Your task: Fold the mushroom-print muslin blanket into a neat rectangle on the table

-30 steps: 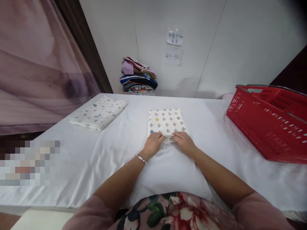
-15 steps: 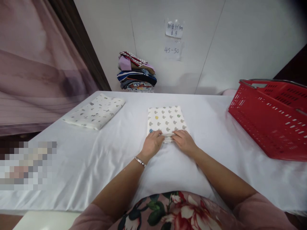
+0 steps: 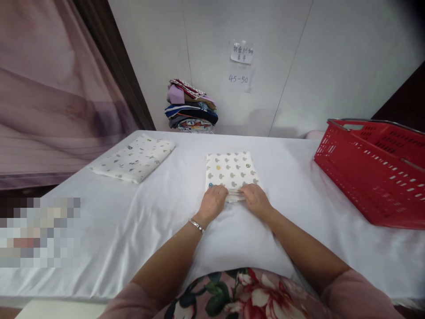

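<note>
A folded white cloth point(image 3: 232, 170) with grey mushroom-like prints and a few coloured motifs lies in front of me at the middle of the table. My left hand point(image 3: 213, 204), with a silver bracelet at the wrist, grips the left part of its near edge. At the right part of that edge, my right hand point(image 3: 256, 201) is closed on the same cloth. Several layers show between the two hands. The fingertips are partly hidden in the layers.
Another folded patterned cloth point(image 3: 134, 158) lies at the back left of the white-covered table point(image 3: 159, 195). A red basket point(image 3: 375, 177) stands at the right. Behind the far edge is a stack of folded fabrics point(image 3: 191, 108). A blurred patch covers the left edge.
The view has tilted slightly, so everything sits a little lower. Both hands stay on the near edge, their fingers now curled more tightly around it.
</note>
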Available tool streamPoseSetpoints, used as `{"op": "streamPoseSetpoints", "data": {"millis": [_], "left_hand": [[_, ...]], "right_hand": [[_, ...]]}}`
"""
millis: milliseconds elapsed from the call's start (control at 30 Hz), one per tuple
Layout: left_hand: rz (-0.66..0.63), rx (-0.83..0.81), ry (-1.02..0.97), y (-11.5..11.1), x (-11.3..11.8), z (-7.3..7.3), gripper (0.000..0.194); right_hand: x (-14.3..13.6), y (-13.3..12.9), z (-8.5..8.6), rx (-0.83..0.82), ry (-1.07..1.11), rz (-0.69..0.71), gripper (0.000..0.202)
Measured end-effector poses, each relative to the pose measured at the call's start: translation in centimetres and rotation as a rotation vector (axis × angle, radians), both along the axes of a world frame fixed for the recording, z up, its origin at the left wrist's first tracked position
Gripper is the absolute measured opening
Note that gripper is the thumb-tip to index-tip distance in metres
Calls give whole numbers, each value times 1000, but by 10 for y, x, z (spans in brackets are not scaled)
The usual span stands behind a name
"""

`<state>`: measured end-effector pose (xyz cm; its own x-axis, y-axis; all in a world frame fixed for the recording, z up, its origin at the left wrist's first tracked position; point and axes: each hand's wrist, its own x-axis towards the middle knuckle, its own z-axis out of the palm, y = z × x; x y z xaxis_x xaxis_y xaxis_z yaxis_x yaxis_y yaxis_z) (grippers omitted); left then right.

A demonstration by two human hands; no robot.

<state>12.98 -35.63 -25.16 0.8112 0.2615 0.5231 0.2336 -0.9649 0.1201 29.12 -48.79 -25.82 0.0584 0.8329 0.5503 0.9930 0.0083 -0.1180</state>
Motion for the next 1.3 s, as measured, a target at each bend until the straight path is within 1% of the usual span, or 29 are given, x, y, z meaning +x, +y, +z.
{"op": "streamPoseSetpoints", "data": {"millis": [33,133,267,400,467,700,767,900,1033,1100,1233,1300], "left_hand": [[10,2,1,1,1,-1,19],[6,-5,-2,2,1,-1,19],[-49,-70,-43,1,-3,1,12],[-91,-82,-43,1,-7,2,16],[-89,-86,-38,1,-8,4,15],[-90,-84,5,2,-10,6,16],[-81,-80,-14,2,-9,5,14],[-43,-56,-52,3,-7,5,16],[-44,-39,-38,1,-7,5,19],[-63,-41,-31,1,-7,5,19],[-100,-66,-17,1,-10,4,17],[-107,-75,-14,2,-12,5,21]], "right_hand": [[-1,0,1,-5,-1,2,21],[-3,-1,4,-18,-10,28,30],[-6,-3,6,-41,6,45,28],[-4,-5,6,-23,24,67,26],[-3,-6,6,-21,31,72,26],[-5,-6,10,-93,29,45,26],[-7,-4,10,-104,23,32,28],[-8,0,9,-91,2,-2,36],[-6,-3,8,-28,-12,-41,31],[-4,-5,7,-9,-13,-28,28],[0,-7,7,-44,-12,18,27],[0,-8,7,-54,-3,30,27]]}}
